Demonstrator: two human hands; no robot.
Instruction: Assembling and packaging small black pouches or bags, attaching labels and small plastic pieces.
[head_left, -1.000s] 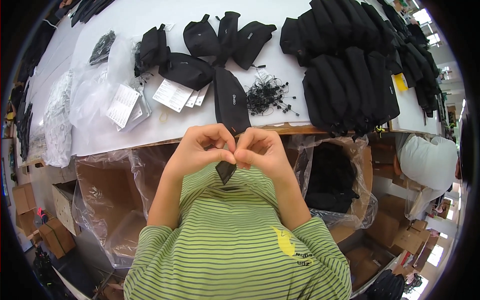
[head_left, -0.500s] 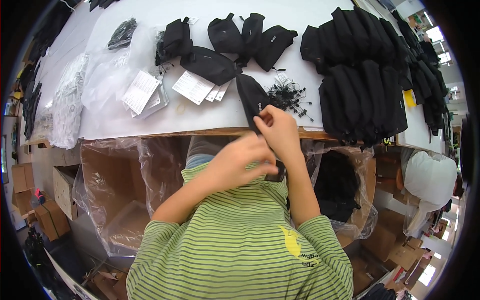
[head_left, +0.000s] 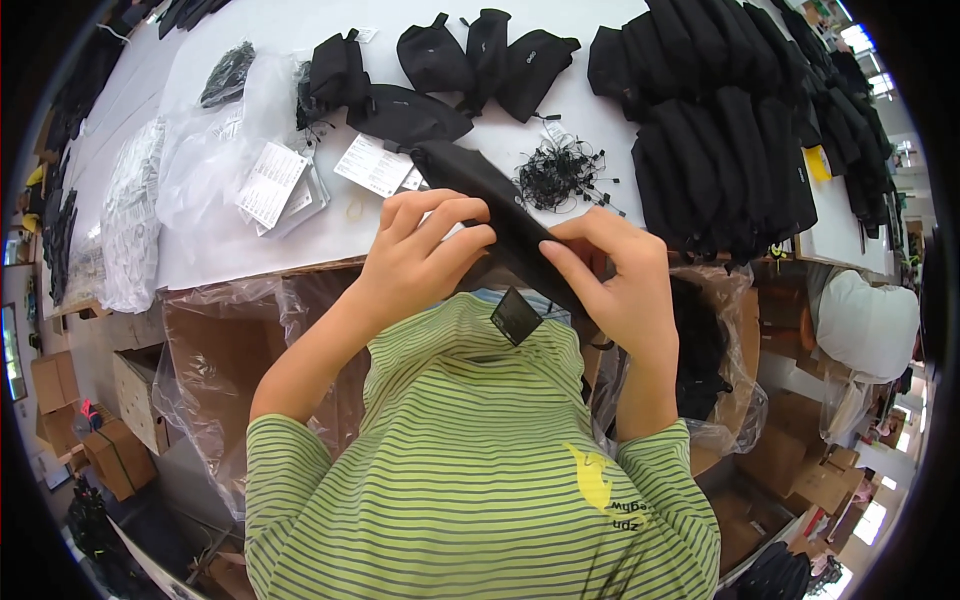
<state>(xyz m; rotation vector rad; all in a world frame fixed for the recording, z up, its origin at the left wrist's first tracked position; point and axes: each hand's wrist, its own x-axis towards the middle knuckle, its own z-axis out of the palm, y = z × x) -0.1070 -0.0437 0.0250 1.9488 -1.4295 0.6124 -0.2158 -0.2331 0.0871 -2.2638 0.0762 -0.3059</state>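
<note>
A long black fabric pouch (head_left: 478, 190) slants across the table's front edge, held between both hands. My left hand (head_left: 425, 245) has curled fingers gripping the pouch's left edge. On its right edge, near the lower end, my right hand (head_left: 625, 275) pinches it with thumb and fingers. A small black hang tag (head_left: 516, 317) dangles below the pouch in front of the striped shirt. Just beyond my right hand lies a tangled heap of black tag loops (head_left: 560, 175). White printed cards (head_left: 372, 165) lie beyond my left hand.
Several black pouches (head_left: 435, 58) lie at the back of the white table (head_left: 225, 245). Rows of stacked black pouches (head_left: 715, 170) fill the right. Clear plastic bags (head_left: 135, 215) and a card stack (head_left: 272, 185) are on the left. Plastic-lined cartons (head_left: 225, 370) stand below the edge.
The pouch has been lifted off the table and turned. My left hand has moved up and taken hold of it; my right hand has shifted right and slightly down. The hang tag now shows clearly.
</note>
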